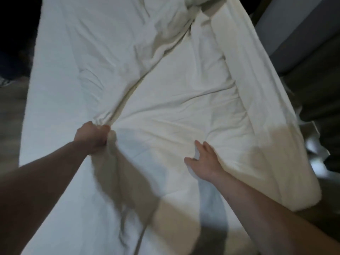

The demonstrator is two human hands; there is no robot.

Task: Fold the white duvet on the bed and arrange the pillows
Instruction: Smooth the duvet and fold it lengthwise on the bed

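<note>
The white duvet (184, 92) lies rumpled across the bed, with a long crease running from the far middle down to my left hand. My left hand (93, 136) is a fist, bunching a fold of the duvet near the bed's middle. My right hand (204, 161) rests on the duvet to the right, fingers spread and curled into the fabric; whether it grips is unclear. The duvet's right edge hangs over the side of the bed. No pillow shows clearly; a bunched white mass (195, 2) sits at the far end.
The white bed sheet (55, 89) is bare along the left side. Wooden floor (11, 115) lies left of the bed. Dark grey furniture (298, 34) stands close on the right, with a pale object (312, 142) low beside the bed.
</note>
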